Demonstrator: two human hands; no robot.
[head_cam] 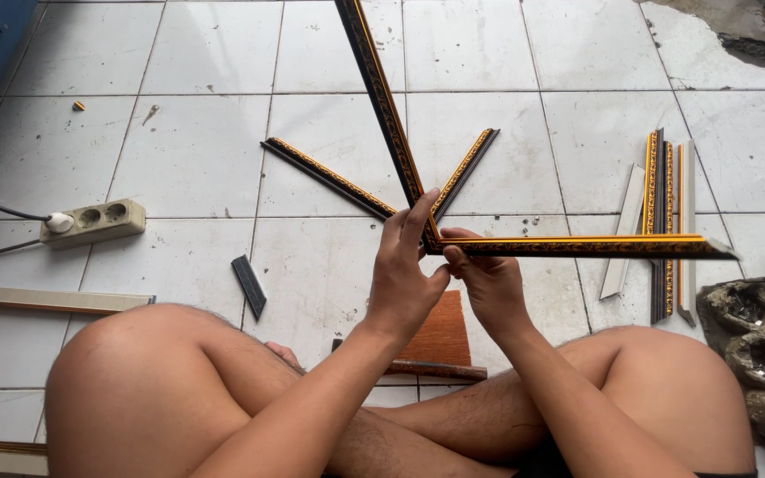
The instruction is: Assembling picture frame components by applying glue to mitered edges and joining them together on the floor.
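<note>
I sit cross-legged on a white tiled floor. My left hand [405, 270] and my right hand [484, 283] press together the mitred corner of two black-and-gold frame mouldings. One moulding [382, 97] rises up and to the left out of view. The other moulding [595, 246] runs level to the right. My left fingers lie along the upright piece, and my right thumb sits under the level piece at the joint. On the floor behind the joint lies a second V-shaped pair of mouldings [338, 180].
A stack of cut mouldings [661, 221] lies at the right. A power strip [95, 221] with a plug sits at the left. A short offcut [248, 285], a wooden block [440, 336], a hammer handle [440, 370] and grey moulded trays [759, 341] are near my legs.
</note>
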